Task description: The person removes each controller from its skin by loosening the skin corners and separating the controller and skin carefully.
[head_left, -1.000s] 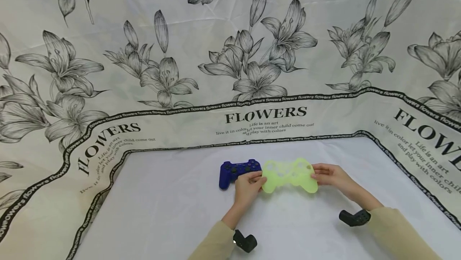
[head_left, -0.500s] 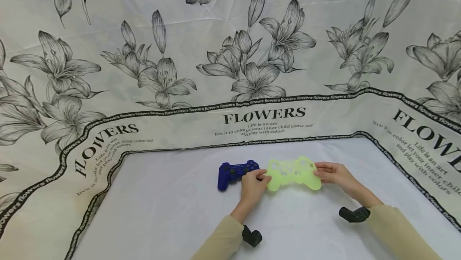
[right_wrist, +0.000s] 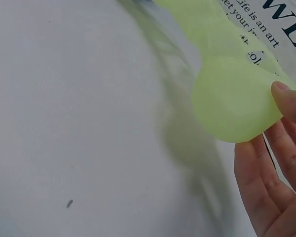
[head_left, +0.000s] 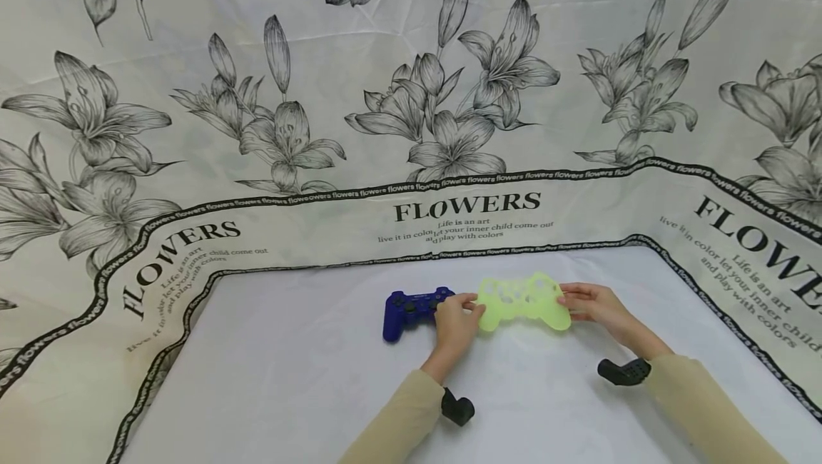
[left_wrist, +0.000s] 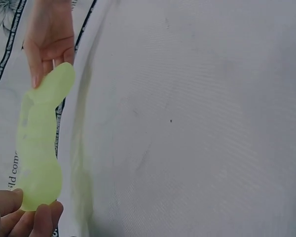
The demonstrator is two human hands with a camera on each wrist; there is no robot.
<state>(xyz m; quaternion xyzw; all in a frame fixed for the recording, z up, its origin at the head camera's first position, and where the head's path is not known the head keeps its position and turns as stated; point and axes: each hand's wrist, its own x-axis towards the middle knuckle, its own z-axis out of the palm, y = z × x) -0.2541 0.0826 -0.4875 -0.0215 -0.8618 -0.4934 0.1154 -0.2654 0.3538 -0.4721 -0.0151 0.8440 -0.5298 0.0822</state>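
Note:
A translucent yellow-green silicone controller cover (head_left: 520, 307), with holes through it, is held up off the white table between both hands. My left hand (head_left: 454, 327) pinches its left grip end between thumb and fingers, also seen in the left wrist view, where the cover (left_wrist: 39, 133) hangs edge-on. At the other end, my right hand (head_left: 597, 308) pinches the cover's right side; in the right wrist view the thumb lies on the cover's face (right_wrist: 232, 103) with fingers behind. A dark blue game controller (head_left: 401, 313) lies on the table behind my left hand, its right part hidden.
The white tabletop (head_left: 282, 350) spreads around the hands. A cloth backdrop (head_left: 308, 228) with printed flowers and lettering stands at the back and sides. A black wrist device (head_left: 457, 407) sits at the left sleeve, another black device (head_left: 624, 371) at the right.
Both hands have lifted the cover slightly away from me. The left hand has shifted right and now hides part of the blue controller. The head view has turned slightly right.

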